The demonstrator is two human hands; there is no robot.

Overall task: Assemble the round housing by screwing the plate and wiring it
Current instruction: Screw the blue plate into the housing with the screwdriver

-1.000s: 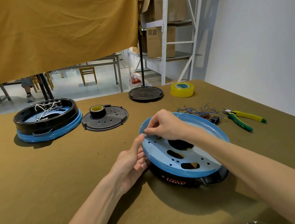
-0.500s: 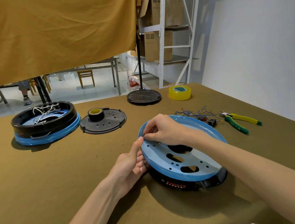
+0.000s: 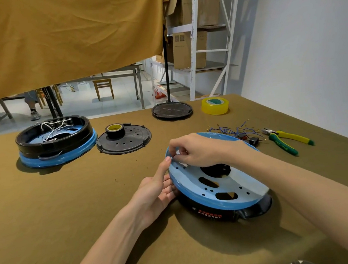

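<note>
The round housing [image 3: 209, 210], black with red lettering, lies tilted on the brown table in front of me. A blue perforated plate [image 3: 194, 184] covers its top. My left hand [image 3: 155, 194] grips the housing's left side, fingers under the edge and thumb up against the plate's rim. My right hand [image 3: 197, 148] reaches over the plate and pinches a small pale piece at the plate's upper left rim, just beside my left thumb tip. The piece is too small to identify. Loose blue wires [image 3: 234, 129] with terminals lie behind the housing.
Green and yellow pliers [image 3: 285, 141] lie at the right. Yellow tape [image 3: 215, 105] and a black stand base [image 3: 171, 110] sit at the back. A black cover plate [image 3: 125, 143] carries a tape roll [image 3: 115, 131]. A second housing [image 3: 54, 142] with white wires stands far left.
Both hands stay at the same spot on the plate's left rim. My right fingertips have shifted slightly against the left thumb. The housing has not moved.
</note>
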